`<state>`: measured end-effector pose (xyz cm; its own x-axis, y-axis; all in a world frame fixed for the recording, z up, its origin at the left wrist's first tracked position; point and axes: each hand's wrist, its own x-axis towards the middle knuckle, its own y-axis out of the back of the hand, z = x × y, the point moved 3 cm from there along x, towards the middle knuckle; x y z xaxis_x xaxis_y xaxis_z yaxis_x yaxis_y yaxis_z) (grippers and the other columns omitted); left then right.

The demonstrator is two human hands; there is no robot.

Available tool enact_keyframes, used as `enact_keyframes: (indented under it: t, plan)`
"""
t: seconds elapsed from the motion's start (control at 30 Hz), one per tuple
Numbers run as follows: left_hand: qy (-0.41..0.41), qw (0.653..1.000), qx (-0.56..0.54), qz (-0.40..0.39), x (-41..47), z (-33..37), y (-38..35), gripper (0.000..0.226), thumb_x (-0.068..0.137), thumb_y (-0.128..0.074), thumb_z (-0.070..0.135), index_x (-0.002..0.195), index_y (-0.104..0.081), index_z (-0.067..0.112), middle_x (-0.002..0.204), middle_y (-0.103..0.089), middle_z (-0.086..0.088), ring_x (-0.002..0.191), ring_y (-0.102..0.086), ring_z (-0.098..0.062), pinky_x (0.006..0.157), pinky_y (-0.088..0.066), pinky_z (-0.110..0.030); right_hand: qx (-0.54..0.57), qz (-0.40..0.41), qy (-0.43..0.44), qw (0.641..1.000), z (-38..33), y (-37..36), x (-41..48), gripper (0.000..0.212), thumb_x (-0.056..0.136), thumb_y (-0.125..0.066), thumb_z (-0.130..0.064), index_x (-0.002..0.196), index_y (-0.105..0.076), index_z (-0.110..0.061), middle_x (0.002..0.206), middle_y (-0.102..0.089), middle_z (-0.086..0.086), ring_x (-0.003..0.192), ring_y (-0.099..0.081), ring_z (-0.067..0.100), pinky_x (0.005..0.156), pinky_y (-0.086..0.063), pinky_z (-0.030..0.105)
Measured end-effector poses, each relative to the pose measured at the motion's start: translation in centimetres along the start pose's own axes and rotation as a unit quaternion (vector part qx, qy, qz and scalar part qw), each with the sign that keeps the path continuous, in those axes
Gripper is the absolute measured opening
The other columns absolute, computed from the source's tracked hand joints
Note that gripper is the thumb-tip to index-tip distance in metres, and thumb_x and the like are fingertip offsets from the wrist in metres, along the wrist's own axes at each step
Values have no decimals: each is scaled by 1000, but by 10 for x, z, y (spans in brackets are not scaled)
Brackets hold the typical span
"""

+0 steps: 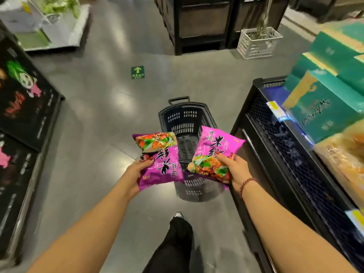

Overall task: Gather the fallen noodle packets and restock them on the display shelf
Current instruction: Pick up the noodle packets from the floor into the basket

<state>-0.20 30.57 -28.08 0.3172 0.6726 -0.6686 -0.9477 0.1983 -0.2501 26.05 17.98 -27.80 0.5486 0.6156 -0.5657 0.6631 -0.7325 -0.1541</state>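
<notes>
My left hand (136, 173) grips a purple noodle packet (159, 156) by its lower edge, thumb on top. Another purple noodle packet (214, 152) is held in my right hand (235, 170), also with the thumb on its face. Both packets hover above a dark plastic shopping basket (185, 123) that stands on the floor in front of me. A bit of purple shows under the right packet, low in the basket; I cannot tell what it is. The black display shelf (285, 146) runs along my right side.
Green boxes (331, 99) and orange packs (344, 160) sit on the right shelf. A black display stand (25, 107) lines the left. A white crate (258, 42) and dark shelving (201, 24) stand across the grey floor. My foot (178, 216) is behind the basket.
</notes>
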Motion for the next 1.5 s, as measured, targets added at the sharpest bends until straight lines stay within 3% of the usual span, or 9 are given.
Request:
enact_keyframes:
  t: [0.23, 0.43, 0.63, 0.77, 0.93, 1.13, 1.27, 1.37, 1.5]
  plan:
    - [8, 1000, 28, 8, 116, 87, -38, 35, 84, -69, 8, 116, -55, 7, 86, -75, -12, 63, -71, -27, 52, -58, -32, -32, 22, 4, 999, -65, -39, 110, 22, 79, -76, -9, 98, -66, -5, 89, -73, 12, 69, -71, 18, 54, -55, 25]
    - [2, 998, 10, 62, 211, 129, -75, 34, 84, -70, 6, 111, -52, 15, 87, -72, -12, 59, -70, -26, 48, -57, -32, -96, 36, 13, 995, -114, -54, 227, 19, 78, -77, -12, 94, -66, -12, 89, -72, 8, 78, -69, 23, 74, -59, 37]
    - [-6, 992, -26, 123, 298, 135, -103, 38, 85, -68, 3, 120, -52, 10, 92, -72, -14, 66, -70, -27, 57, -61, -36, -150, -10, -22, 988, -141, -74, 341, 10, 84, -72, -14, 84, -62, -17, 80, -68, 0, 69, -65, 12, 52, -55, 17]
    - [12, 987, -50, 155, 351, 130, -117, 40, 87, -66, 1, 122, -51, 11, 84, -74, -11, 63, -71, -24, 55, -60, -33, -198, -19, -22, 980, -137, -85, 409, 11, 83, -72, -11, 83, -63, -16, 80, -68, 2, 72, -63, 13, 63, -55, 22]
    - [35, 986, -15, 163, 434, 109, -121, 39, 86, -66, 0, 122, -53, 6, 84, -71, -10, 56, -69, -19, 47, -55, -27, -238, -4, -31, 971, -94, -93, 492, 8, 83, -73, -13, 86, -66, -13, 88, -71, 10, 77, -67, 21, 61, -55, 23]
    - [53, 982, 34, 179, 548, 43, -103, 40, 84, -70, 1, 121, -59, 12, 101, -72, -13, 81, -71, -28, 80, -58, -44, -323, 5, -8, 946, 1, -98, 585, 14, 81, -75, -18, 73, -63, -21, 73, -67, 0, 69, -61, 16, 68, -49, 29]
    - [70, 979, 58, 181, 610, -7, -93, 38, 87, -68, 1, 122, -59, 9, 100, -71, -14, 80, -69, -26, 83, -57, -44, -392, 4, -10, 920, 66, -94, 640, 16, 82, -73, -21, 75, -62, -12, 67, -61, 1, 66, -55, 21, 63, -41, 30]
    - [69, 976, 87, 188, 650, -36, -83, 27, 91, -64, 5, 115, -61, 16, 109, -69, -18, 93, -68, -32, 88, -56, -49, -428, -14, 0, 904, 103, -99, 675, 18, 85, -71, -21, 75, -58, -13, 63, -53, -4, 63, -48, 16, 64, -35, 28]
    - [63, 970, 120, 202, 694, -61, -70, 29, 93, -63, 12, 122, -59, 15, 114, -67, -13, 103, -65, -30, 95, -52, -50, -441, -27, -17, 897, 139, -110, 713, 9, 90, -64, -21, 87, -61, -13, 76, -61, 2, 70, -54, 16, 68, -39, 27]
